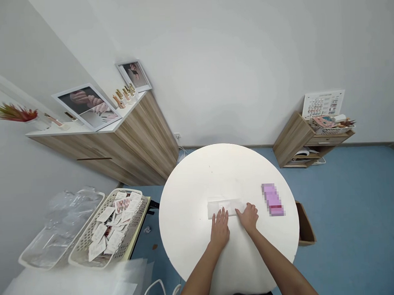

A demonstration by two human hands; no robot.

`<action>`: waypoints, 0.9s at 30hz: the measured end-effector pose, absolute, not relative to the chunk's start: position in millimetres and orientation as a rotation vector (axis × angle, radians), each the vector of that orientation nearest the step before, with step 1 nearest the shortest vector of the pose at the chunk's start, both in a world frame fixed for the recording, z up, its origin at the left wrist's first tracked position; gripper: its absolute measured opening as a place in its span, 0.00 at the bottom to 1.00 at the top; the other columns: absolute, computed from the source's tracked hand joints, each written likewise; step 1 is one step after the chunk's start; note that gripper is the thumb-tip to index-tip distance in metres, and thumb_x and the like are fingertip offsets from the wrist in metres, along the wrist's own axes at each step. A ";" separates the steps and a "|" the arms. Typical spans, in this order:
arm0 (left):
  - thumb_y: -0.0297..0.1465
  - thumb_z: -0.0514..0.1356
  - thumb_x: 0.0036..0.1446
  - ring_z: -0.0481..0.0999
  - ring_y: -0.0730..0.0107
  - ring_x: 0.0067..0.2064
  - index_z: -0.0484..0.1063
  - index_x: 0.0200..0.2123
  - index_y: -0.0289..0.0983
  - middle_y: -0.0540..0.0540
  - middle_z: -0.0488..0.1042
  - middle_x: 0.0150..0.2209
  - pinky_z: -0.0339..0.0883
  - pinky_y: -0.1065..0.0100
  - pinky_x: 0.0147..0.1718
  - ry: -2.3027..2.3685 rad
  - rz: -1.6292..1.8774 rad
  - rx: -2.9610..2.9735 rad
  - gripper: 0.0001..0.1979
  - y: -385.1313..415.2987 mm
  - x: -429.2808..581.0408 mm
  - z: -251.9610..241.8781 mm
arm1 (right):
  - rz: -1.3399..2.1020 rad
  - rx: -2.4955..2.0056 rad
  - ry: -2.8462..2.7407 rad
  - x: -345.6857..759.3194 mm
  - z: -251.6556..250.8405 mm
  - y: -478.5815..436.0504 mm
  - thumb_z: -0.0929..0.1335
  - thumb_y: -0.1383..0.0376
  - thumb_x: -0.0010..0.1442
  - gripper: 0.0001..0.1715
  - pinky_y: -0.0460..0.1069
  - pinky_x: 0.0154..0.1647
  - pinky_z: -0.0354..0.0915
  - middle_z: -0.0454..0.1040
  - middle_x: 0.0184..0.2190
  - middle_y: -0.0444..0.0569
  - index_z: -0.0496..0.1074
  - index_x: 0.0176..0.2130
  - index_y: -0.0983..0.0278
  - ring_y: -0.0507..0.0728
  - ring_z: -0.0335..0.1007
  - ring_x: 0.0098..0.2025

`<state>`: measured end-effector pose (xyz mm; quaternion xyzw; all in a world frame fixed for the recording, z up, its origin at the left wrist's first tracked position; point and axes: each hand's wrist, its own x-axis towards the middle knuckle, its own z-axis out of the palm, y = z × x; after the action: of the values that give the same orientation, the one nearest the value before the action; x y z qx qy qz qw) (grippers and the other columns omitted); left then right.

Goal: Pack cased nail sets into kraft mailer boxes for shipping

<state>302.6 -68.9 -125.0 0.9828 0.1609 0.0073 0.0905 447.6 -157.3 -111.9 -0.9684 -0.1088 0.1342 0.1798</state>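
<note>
A flat, folded white sheet (230,204) forms a long, thin packet on the round white table (192,182). Paler, pinkish marks show faintly through its middle, too small to make out. My left hand (220,229) lies flat with its fingers stretched onto the packet's front edge, left of the middle. At the packet's right end rests my right hand (248,216), its thumb spread away from the fingers and touching the front edge. To the right of that hand lies a purple item (273,199), blurred into blocks.
Left of the table are a basket (113,255) of white cards and a bin of clear plastic (54,253). White translucent sheets (72,285) lie nearer me. A wooden cabinet (144,136) stands behind left, a small one (294,139) behind right, a cardboard box (305,225) beside the table.
</note>
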 end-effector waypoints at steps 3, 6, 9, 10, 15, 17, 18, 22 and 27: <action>0.28 0.50 0.56 0.47 0.55 0.69 0.37 0.69 0.38 0.42 0.44 0.70 0.43 0.48 0.64 0.464 0.006 2.929 0.40 -67.6 303.2 -122.9 | 0.498 -2.684 -0.126 445.7 -118.6 -162.5 0.66 0.49 0.53 0.32 0.61 0.46 0.61 0.68 0.49 0.67 0.69 0.48 0.70 0.72 0.63 0.52; 0.28 0.51 0.56 0.49 0.54 0.68 0.37 0.69 0.38 0.42 0.45 0.70 0.43 0.47 0.64 0.465 -0.004 2.933 0.40 -67.0 303.5 -121.5 | 0.584 -2.611 -0.063 448.4 -118.3 -154.4 0.66 0.54 0.52 0.25 0.60 0.45 0.62 0.72 0.44 0.68 0.72 0.42 0.71 0.72 0.67 0.49; 0.28 0.51 0.55 0.48 0.54 0.68 0.39 0.69 0.37 0.41 0.45 0.70 0.42 0.44 0.64 0.449 -0.023 2.914 0.39 -66.6 304.3 -121.0 | 0.502 -2.504 -0.229 444.6 -115.4 -143.6 0.65 0.61 0.52 0.17 0.56 0.47 0.63 0.74 0.41 0.61 0.73 0.40 0.68 0.66 0.70 0.47; 0.28 0.51 0.55 0.48 0.53 0.69 0.40 0.69 0.37 0.40 0.45 0.70 0.41 0.43 0.64 0.445 -0.030 2.906 0.39 -66.3 304.6 -121.2 | 0.451 -2.436 -0.350 440.5 -114.8 -141.2 0.63 0.63 0.53 0.16 0.55 0.48 0.64 0.75 0.41 0.58 0.72 0.40 0.66 0.63 0.70 0.46; 0.27 0.51 0.55 0.46 0.53 0.69 0.52 0.66 0.35 0.39 0.57 0.66 0.39 0.43 0.65 0.390 -0.014 2.811 0.34 -61.6 302.1 -123.5 | 0.343 -2.153 -0.884 412.6 -117.7 -143.1 0.58 0.68 0.59 0.24 0.54 0.52 0.65 0.75 0.43 0.51 0.66 0.53 0.63 0.59 0.68 0.50; 0.23 0.50 0.54 0.49 0.56 0.68 0.56 0.63 0.36 0.39 0.61 0.63 0.43 0.45 0.65 0.366 0.048 2.693 0.32 -58.8 297.3 -124.1 | 0.343 -2.208 -1.030 405.5 -119.8 -148.4 0.56 0.70 0.59 0.30 0.57 0.58 0.61 0.73 0.50 0.52 0.60 0.60 0.63 0.59 0.61 0.59; 0.22 0.49 0.53 0.51 0.57 0.68 0.58 0.62 0.36 0.40 0.62 0.63 0.46 0.45 0.64 0.387 0.103 2.611 0.31 -57.5 294.1 -124.0 | 0.350 -2.259 -1.105 403.6 -120.5 -151.2 0.56 0.71 0.59 0.32 0.58 0.61 0.58 0.71 0.54 0.53 0.57 0.63 0.63 0.59 0.56 0.63; 0.23 0.50 0.53 0.64 0.60 0.61 0.65 0.54 0.38 0.39 0.67 0.56 0.57 0.50 0.60 0.891 0.410 2.056 0.24 -54.1 282.4 -121.0 | 0.425 -2.458 -1.383 402.3 -119.3 -158.3 0.56 0.74 0.56 0.39 0.64 0.68 0.40 0.50 0.68 0.50 0.52 0.66 0.64 0.61 0.39 0.70; 0.29 0.60 0.49 0.75 0.61 0.44 0.68 0.39 0.37 0.42 0.73 0.40 0.69 0.59 0.47 1.503 0.461 1.150 0.12 -46.5 295.1 -120.4 | 0.463 -2.526 -1.575 403.2 -106.7 -155.4 0.58 0.73 0.55 0.41 0.64 0.69 0.30 0.42 0.70 0.54 0.50 0.67 0.69 0.62 0.30 0.71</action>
<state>295.1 -46.5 -120.4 0.4883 0.6381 0.1956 0.5623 403.2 -155.4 -106.7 -0.8367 -0.5217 0.1535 0.0645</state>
